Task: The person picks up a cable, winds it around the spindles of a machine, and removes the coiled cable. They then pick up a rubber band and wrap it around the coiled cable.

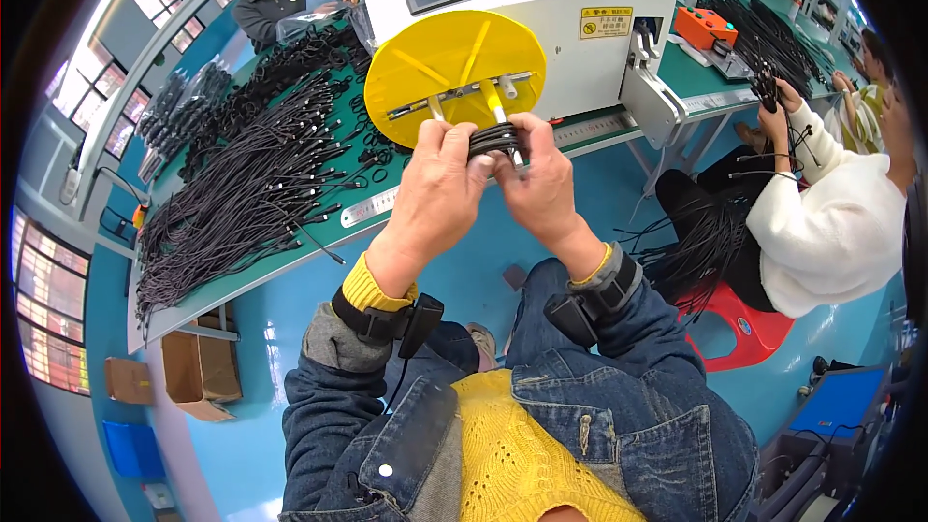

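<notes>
Many black cables (242,193) lie heaped on the left, many tips facing right, maybe for easy grabbing. The left hand (440,184) pinches a black coil (491,140) by a peg (494,100) on the yellow disc (517,43). The right hand (541,184) grips its other side, likely to keep it tight. On the white machine (570,77), a yellow label (606,23) has black writing.

The coiled cable (494,140) is black, the disc (416,63) bright yellow, the machine (570,10) white. The sweater (512,440) is yellow too (patterned with small openwork holes).
</notes>
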`<state>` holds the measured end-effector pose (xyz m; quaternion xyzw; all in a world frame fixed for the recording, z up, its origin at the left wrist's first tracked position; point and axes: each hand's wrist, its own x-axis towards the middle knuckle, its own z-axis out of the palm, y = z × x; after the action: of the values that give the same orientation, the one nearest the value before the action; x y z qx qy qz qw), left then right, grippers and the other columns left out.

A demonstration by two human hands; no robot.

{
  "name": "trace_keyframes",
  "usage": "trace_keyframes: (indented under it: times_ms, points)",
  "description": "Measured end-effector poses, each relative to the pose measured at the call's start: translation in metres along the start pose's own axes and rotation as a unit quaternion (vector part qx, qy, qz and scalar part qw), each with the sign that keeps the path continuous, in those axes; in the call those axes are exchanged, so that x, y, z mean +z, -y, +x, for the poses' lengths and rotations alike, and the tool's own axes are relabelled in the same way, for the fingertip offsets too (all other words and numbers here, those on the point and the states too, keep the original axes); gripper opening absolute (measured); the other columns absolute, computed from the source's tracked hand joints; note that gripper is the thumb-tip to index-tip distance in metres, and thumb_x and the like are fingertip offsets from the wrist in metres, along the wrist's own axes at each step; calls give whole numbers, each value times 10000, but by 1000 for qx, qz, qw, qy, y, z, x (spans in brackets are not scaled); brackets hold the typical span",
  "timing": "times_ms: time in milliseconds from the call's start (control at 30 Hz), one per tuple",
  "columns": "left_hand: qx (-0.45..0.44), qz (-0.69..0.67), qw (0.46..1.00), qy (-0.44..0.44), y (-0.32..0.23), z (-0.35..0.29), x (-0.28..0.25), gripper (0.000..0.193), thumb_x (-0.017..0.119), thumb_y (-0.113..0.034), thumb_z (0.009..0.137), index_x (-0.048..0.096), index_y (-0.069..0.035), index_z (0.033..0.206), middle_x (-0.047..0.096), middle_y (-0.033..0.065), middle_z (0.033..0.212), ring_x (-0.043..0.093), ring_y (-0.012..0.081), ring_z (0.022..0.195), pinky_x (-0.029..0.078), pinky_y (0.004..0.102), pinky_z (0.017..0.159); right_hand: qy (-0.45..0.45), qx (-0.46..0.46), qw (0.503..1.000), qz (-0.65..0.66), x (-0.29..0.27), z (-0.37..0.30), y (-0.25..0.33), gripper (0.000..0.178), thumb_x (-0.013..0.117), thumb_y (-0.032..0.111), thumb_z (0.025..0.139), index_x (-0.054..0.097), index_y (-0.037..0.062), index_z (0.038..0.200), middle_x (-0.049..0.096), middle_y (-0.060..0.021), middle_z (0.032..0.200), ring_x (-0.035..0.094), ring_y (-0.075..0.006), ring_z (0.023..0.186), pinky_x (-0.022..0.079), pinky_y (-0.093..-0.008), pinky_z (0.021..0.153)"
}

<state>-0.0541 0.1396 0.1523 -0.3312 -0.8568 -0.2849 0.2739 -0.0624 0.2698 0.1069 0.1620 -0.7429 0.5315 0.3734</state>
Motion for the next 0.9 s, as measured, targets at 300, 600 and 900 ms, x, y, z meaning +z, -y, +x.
trace_keyframes:
  times_ms: [300,600,900]
  points:
    - [-19,13,999,34,-7,0,-3,144,524,-103,825,448,7,876,503,184,808,530,371,737,436,433,639,-2,3,998,-62,-2,2,8,257,581,31,756,457,-6,978,586,-186,712,588,-354,639,469,-391,555]
    - [-107,-10,986,129,-37,-81,3,177,500,-135,849,450,12,933,528,203,837,530,367,721,438,422,627,154,32,971,-177,-31,-81,29,227,573,80,756,408,-17,877,546,-205,582,575,-375,572,460,-438,501]
    - [-482,-538,663,198,19,-168,16,363,565,-341,836,550,9,932,583,121,797,577,163,716,458,287,585,458,23,882,-109,27,-136,-15,191,535,44,720,374,-15,805,549,-237,597,569,-405,596,450,-469,517]
